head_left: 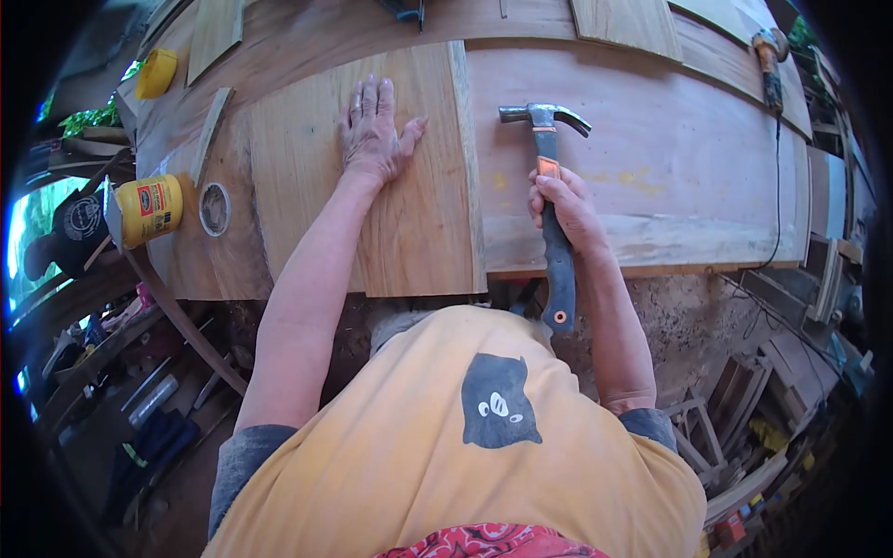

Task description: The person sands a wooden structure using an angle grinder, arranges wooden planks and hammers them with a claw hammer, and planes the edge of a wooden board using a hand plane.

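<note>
My left hand (379, 135) lies flat on a wide wooden board (409, 228), fingers spread and thumb out to the right. The board rests on the workbench, its near end close to the front edge. In my right hand (566, 206) is a claw hammer (556, 244), gripped around the upper handle just below an orange band. Its steel head points up the view, with the claw curving to the right. The hammer is to the right of the board and does not touch it.
On the workbench (642, 167), a yellow tub (152, 210) and a round lid-like container (215, 209) stand at the left. A thin wood strip (211, 135) lies nearby. More boards (628, 26) lie along the far side. A corded power tool (771, 70) sits at far right, its cable hanging down.
</note>
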